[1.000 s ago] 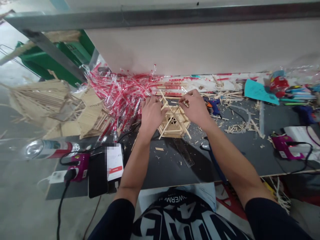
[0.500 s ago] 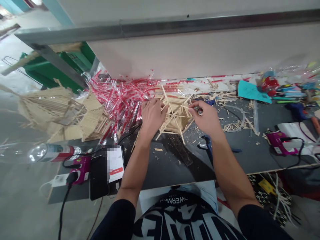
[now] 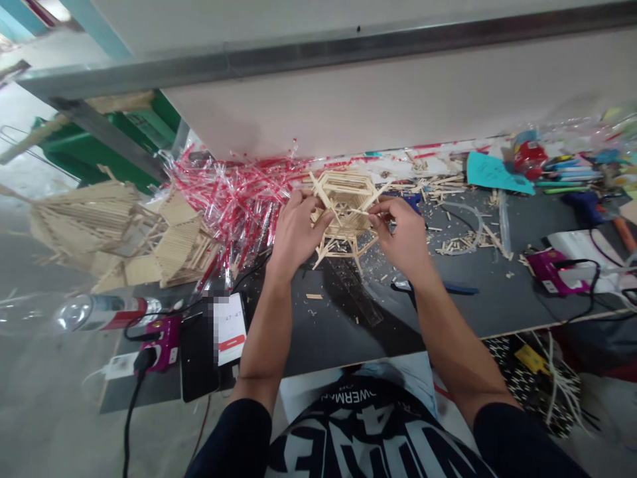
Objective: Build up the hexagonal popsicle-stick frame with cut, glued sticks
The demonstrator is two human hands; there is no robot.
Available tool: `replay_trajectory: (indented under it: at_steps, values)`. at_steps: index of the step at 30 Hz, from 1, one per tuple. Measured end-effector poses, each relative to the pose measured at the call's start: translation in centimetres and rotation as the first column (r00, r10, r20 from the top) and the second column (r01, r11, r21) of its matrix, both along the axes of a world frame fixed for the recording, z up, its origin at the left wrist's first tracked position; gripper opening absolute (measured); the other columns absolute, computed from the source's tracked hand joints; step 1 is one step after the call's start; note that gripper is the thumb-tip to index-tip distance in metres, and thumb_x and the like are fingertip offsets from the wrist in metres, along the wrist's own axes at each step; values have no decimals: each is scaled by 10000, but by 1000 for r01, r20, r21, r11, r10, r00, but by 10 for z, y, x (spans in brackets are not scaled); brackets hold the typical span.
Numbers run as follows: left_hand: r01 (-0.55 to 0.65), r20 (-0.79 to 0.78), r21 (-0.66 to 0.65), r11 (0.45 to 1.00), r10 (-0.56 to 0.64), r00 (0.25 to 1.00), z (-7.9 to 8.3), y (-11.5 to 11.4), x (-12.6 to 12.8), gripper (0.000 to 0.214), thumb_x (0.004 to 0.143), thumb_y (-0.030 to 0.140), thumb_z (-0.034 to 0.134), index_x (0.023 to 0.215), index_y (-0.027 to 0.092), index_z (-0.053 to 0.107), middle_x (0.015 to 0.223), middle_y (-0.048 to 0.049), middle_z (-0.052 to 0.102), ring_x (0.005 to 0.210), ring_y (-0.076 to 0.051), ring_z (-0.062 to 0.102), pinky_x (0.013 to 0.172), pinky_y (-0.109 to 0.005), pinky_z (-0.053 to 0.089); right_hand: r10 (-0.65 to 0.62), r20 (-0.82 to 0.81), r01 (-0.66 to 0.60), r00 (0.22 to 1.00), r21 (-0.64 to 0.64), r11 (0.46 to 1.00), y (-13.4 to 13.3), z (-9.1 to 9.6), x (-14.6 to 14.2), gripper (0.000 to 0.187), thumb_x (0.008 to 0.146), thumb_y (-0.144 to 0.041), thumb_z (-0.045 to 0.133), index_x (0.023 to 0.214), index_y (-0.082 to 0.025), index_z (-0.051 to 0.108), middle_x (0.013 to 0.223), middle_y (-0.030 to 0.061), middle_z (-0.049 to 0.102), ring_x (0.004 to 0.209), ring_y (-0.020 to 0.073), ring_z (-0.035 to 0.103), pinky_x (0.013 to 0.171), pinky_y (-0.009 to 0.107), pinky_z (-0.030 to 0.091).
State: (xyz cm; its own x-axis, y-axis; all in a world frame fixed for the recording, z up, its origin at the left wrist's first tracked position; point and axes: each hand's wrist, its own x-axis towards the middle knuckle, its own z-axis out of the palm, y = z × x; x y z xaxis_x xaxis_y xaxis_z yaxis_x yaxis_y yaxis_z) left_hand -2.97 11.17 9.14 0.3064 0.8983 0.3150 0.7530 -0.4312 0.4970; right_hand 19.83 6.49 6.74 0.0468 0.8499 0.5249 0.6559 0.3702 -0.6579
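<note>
A hexagonal model of thin wooden sticks (image 3: 347,206) is tipped up on edge above the dark tabletop (image 3: 448,312), its open side facing me. My left hand (image 3: 294,229) grips its left side, fingers curled round the sticks. My right hand (image 3: 404,232) holds its right side, thumb and fingers pinched on a stick that crosses the opening. Loose spokes stick out below the model.
A heap of red-and-clear plastic wrappers (image 3: 233,192) lies left of the model, with stick-built panels (image 3: 124,226) beyond. A phone (image 3: 213,342), a purple glue gun (image 3: 159,338) and a can (image 3: 99,312) sit front left. Another purple glue gun (image 3: 552,272), stick scraps (image 3: 462,239) and a clear ruler (image 3: 355,292) lie nearby.
Both hands have lifted the stick model off the table and tipped it upright, so its open hexagon now faces me. It has moved slightly away toward the wall.
</note>
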Motion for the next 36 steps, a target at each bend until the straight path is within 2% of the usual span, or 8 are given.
replay_trajectory:
  at_steps: [3,5,9,12,19,23,30,36]
  values:
    - [-5,10,9,1000,5,1000,1,1,-1,129,1029,329,767,1055,226,694,1241,-102,725,1123,-278,720,1006,-412,569,-108,86,103,990,69,992,-6,4,-11,173,1070,-322,561,1021,-263,716,1305,152,704,1305,324,668,1112,544,564]
    - [-9,9,7,1000,9,1000,2,1,-2,143,1029,339,774,1043,225,689,1214,-95,732,1092,-267,722,985,-393,571,-148,131,138,980,84,987,-9,6,-21,194,1085,-329,553,1045,-277,735,1347,146,668,1355,336,624,1127,564,556]
    - [-10,14,-21,1000,10,1000,4,0,-4,120,1034,321,764,1068,216,716,1191,-89,732,1038,-252,718,953,-383,571,-152,138,146,979,51,988,-6,6,-38,241,1099,-320,526,1098,-290,765,1344,143,636,1354,340,594,1109,564,565]
    - [-14,23,-27,1000,15,1000,3,2,-6,112,1034,316,747,1080,213,754,1189,-85,728,1034,-249,715,963,-389,571,-150,126,149,981,16,989,2,4,-42,257,1098,-314,528,1153,-288,778,1406,158,601,1415,363,544,1168,602,512]
    - [-38,48,-43,998,40,998,0,4,-7,149,1030,343,741,1067,214,805,1102,-82,726,1009,-237,707,968,-388,577,-163,136,169,977,-34,985,13,1,-47,236,1049,-314,631,1228,-314,785,1651,146,452,1600,469,344,1223,771,367]
    - [-46,64,-39,998,49,997,2,2,-5,167,1034,371,740,1045,222,813,1073,-62,724,987,-221,701,937,-370,573,-210,158,206,965,39,978,19,-1,-47,218,1082,-354,599,1125,-287,801,1667,130,438,1671,464,179,1264,815,264]
    - [-35,102,7,999,34,994,-4,3,-4,217,1033,436,741,1011,230,806,1040,-63,710,938,-232,691,901,-388,581,-217,223,153,950,274,950,41,-20,-30,239,1084,-443,616,1034,-303,803,1628,85,508,1620,416,312,1297,755,320]
    - [-34,121,14,999,32,992,-6,5,-4,193,1028,421,764,1012,233,804,1081,-78,726,974,-238,704,906,-379,582,-171,231,96,958,302,948,50,-25,-23,225,1091,-460,604,1050,-328,781,1617,66,536,1592,407,353,1278,777,343]
